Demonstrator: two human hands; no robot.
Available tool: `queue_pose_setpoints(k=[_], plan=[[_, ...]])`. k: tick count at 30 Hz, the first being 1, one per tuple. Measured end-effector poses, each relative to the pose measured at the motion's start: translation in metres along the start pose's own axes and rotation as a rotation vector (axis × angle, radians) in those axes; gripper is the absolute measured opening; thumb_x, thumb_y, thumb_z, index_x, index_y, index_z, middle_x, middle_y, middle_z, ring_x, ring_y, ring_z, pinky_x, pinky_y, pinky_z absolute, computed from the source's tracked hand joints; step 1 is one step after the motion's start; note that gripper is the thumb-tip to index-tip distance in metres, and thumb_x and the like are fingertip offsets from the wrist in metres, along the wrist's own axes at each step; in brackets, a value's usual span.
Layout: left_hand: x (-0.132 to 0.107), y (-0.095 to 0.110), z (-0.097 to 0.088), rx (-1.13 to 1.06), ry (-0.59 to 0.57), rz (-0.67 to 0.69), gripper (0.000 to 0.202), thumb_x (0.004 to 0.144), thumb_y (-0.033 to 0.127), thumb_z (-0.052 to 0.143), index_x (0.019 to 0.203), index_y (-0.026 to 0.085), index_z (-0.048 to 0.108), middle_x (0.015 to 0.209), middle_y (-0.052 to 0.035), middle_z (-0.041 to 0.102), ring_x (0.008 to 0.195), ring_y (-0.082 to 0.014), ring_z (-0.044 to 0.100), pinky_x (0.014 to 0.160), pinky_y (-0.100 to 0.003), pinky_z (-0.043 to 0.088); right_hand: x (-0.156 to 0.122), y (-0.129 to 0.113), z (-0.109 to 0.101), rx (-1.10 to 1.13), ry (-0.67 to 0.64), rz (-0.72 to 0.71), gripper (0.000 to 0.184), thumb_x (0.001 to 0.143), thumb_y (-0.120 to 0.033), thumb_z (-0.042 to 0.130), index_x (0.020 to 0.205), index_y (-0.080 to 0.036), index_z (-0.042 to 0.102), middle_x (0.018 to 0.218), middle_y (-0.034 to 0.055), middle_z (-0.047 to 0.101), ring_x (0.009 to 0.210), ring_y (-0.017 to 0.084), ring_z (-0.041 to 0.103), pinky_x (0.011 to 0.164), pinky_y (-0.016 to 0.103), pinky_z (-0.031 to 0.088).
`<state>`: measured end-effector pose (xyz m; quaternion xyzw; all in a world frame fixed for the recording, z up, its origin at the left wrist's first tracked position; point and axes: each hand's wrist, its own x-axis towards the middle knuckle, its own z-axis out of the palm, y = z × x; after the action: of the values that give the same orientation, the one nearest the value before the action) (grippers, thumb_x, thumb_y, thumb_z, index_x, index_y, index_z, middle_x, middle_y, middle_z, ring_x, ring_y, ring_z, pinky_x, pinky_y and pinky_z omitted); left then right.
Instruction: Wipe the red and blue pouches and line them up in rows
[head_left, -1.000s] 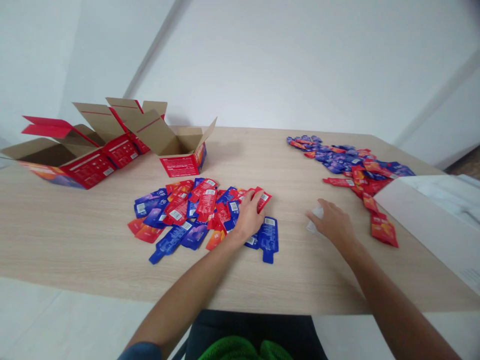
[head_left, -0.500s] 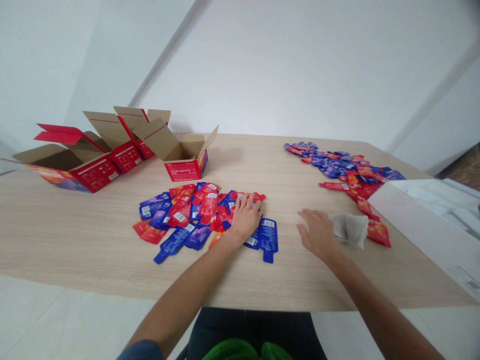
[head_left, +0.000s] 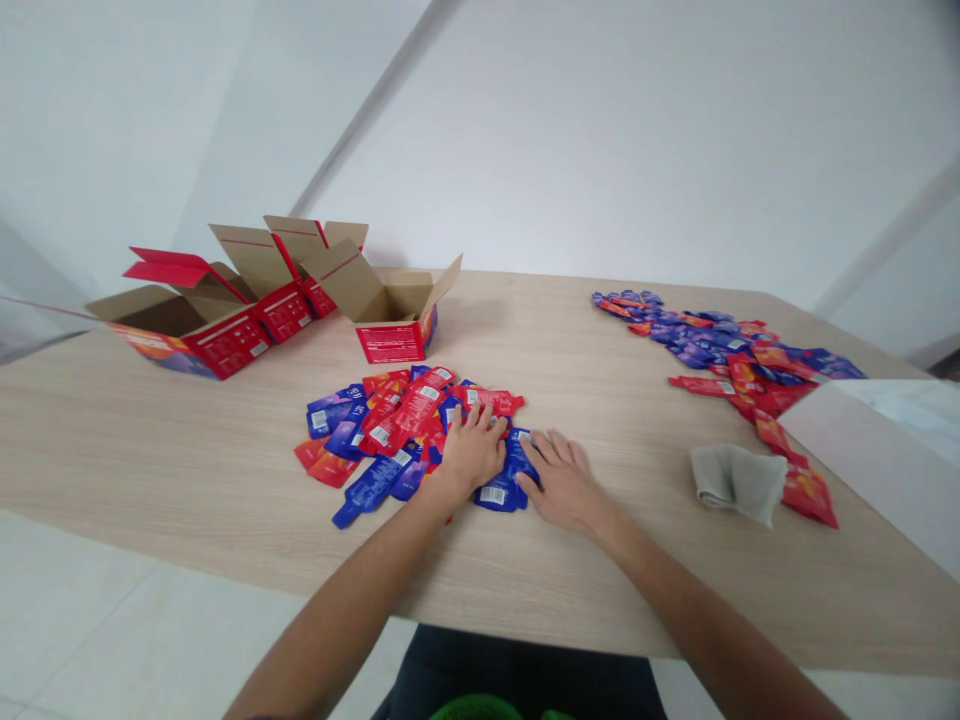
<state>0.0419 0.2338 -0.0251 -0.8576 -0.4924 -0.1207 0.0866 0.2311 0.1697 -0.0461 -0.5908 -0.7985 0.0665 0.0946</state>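
Where heaped, noted pouches [head_left: 420, 405] under spread left hand [head_left: 474, 452]; at right edge, blue pouch [head_left: 517, 465] touching spread right hand [head_left: 564, 482].

Head-worn view from the near side, forward and down over the table [head_left: 555, 340].

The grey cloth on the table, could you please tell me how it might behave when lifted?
The grey cloth would probably be floppy, given its soft, rumpled folds. It may unfold, since its layers look loosely laid. It seems unlikely to roll, as it lies low on the table.
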Motion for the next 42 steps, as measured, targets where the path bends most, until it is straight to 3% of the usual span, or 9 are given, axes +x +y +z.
queue_pose_setpoints(k=[7,11,14,20,25,31,36,39,42], plan=[[-0.007,-0.015,-0.016,0.042,-0.086,-0.134,0.053,0.081,0.030,0.057,0.132,0.017,0.062,0.150,-0.0193,0.048,0.143,-0.0412,0.034,0.116,-0.066,0.015,0.032,-0.006,-0.004,0.093,0.117,-0.038,0.049,0.099,-0.031,0.039,0.145,-0.018,0.049,0.149,0.0141,0.049,0.137,0.034,0.037,0.113,0.054,0.030],[0.003,-0.004,-0.017,0.042,-0.087,-0.143,0.057,0.074,0.025,0.063,0.129,0.010,0.062,0.148,-0.0226,0.048,0.147,-0.0424,0.026,0.119,-0.062,0.013,0.036,0.019,-0.010,0.199,0.035,-0.176,0.077,0.074,-0.002,0.048,0.149,-0.020,0.044,0.158,0.0080,0.039,0.147,0.028,0.026,0.117,0.050,0.027],[0.013,0.009,-0.008,-0.005,-0.056,-0.084,0.055,0.073,0.019,0.064,0.128,0.012,0.061,0.148,-0.0200,0.048,0.147,-0.0387,0.027,0.120,-0.057,0.017,0.033,0.025,-0.010,0.222,-0.067,-0.246,0.083,0.069,-0.004,0.051,0.150,-0.023,0.044,0.161,0.0059,0.036,0.150,0.030,0.021,0.119,0.055,0.022],[0.026,0.011,0.012,-0.129,0.070,-0.043,0.036,0.082,0.009,0.054,0.115,0.015,0.068,0.127,-0.0165,0.063,0.131,-0.0301,0.048,0.116,-0.050,0.031,0.028,0.026,-0.019,0.232,-0.083,-0.275,0.059,0.084,-0.020,0.058,0.143,-0.026,0.053,0.156,0.0066,0.043,0.149,0.031,0.027,0.120,0.055,0.022],[0.031,0.006,0.021,-0.402,0.223,0.036,0.024,0.094,0.014,0.047,0.099,0.018,0.070,0.105,-0.0102,0.071,0.113,-0.0227,0.060,0.111,-0.044,0.041,0.029,0.042,-0.020,0.276,-0.007,-0.337,0.036,0.099,-0.028,0.050,0.133,-0.030,0.064,0.145,0.0050,0.057,0.142,0.026,0.041,0.117,0.050,0.031],[0.028,0.009,0.017,-0.846,0.264,-0.104,0.025,0.098,0.025,0.047,0.105,0.019,0.070,0.107,-0.0057,0.074,0.101,-0.0180,0.067,0.095,-0.034,0.052,0.036,0.054,-0.012,0.292,0.125,-0.382,0.037,0.102,-0.019,0.040,0.121,-0.030,0.070,0.134,0.0036,0.066,0.133,0.023,0.048,0.112,0.047,0.037],[0.024,0.006,0.008,-1.110,0.248,-0.292,0.029,0.097,0.037,0.050,0.101,0.019,0.072,0.099,-0.0045,0.075,0.095,-0.0186,0.068,0.090,-0.031,0.051,0.038,0.052,-0.024,0.430,0.328,-0.155,0.034,0.103,-0.030,0.038,0.101,-0.022,0.071,0.102,0.0090,0.074,0.103,0.024,0.062,0.094,0.041,0.047],[0.025,0.008,0.001,-1.304,0.297,-0.370,0.033,0.097,0.042,0.049,0.102,0.017,0.070,0.099,-0.0054,0.073,0.094,-0.0194,0.067,0.089,-0.032,0.051,0.035,0.043,-0.029,0.627,0.428,0.121,0.040,0.103,-0.044,0.036,0.093,-0.020,0.067,0.084,0.0057,0.070,0.080,0.020,0.063,0.074,0.032,0.049],[0.025,0.014,-0.005,-1.502,0.244,-0.374,0.035,0.096,0.047,0.050,0.102,0.016,0.066,0.097,-0.0050,0.070,0.090,-0.0186,0.065,0.085,-0.031,0.051,0.033,0.029,-0.026,0.804,0.446,0.245,0.046,0.101,-0.053,0.037,0.083,-0.020,0.062,0.072,0.0010,0.063,0.067,0.016,0.058,0.062,0.027,0.044]])
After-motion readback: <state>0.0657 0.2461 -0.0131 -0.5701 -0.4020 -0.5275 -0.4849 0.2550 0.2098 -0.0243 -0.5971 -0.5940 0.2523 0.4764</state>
